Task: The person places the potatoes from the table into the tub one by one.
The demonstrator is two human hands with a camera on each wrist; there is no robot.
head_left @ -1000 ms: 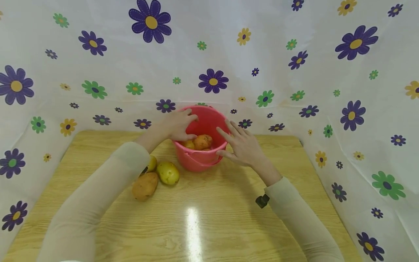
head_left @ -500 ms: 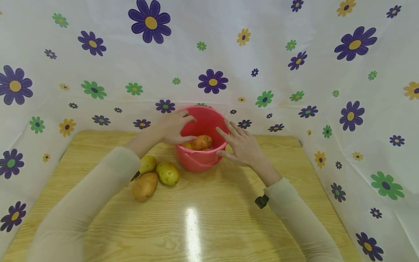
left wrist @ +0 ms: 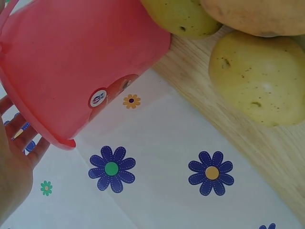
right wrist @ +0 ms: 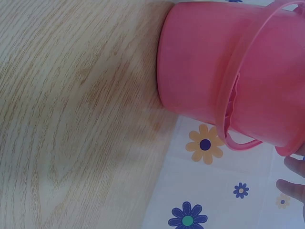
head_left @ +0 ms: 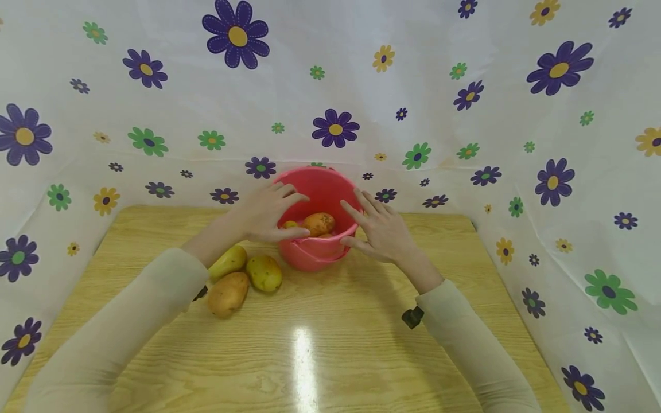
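A pink bucket (head_left: 315, 252) stands upright near the back of the table, its handle (right wrist: 233, 76) hanging down at the side. Inside it lie several potatoes; a reddish-brown potato (head_left: 319, 223) is on top. My left hand (head_left: 265, 212) is at the bucket's left rim, fingers spread and thumb reaching over the opening, holding nothing. On the opposite side my right hand (head_left: 384, 232) rests at the right rim with extended fingers. Left of the bucket are a yellow-green potato (head_left: 264, 273), a second yellow-green potato (head_left: 229, 262) partly behind my left wrist, and a brownish potato (head_left: 228, 294).
The wooden table (head_left: 351, 355) extends toward me and to both sides. A white flowered cloth (head_left: 289, 86) rises behind the table and along its sides, close behind the bucket. Small black wrist devices, such as the right one (head_left: 412, 317), sit under my sleeves.
My left hand has drawn back left and slightly toward me along the bucket rim, uncovering more of the bucket's inside and the potato behind the wrist. The right hand has stayed put.
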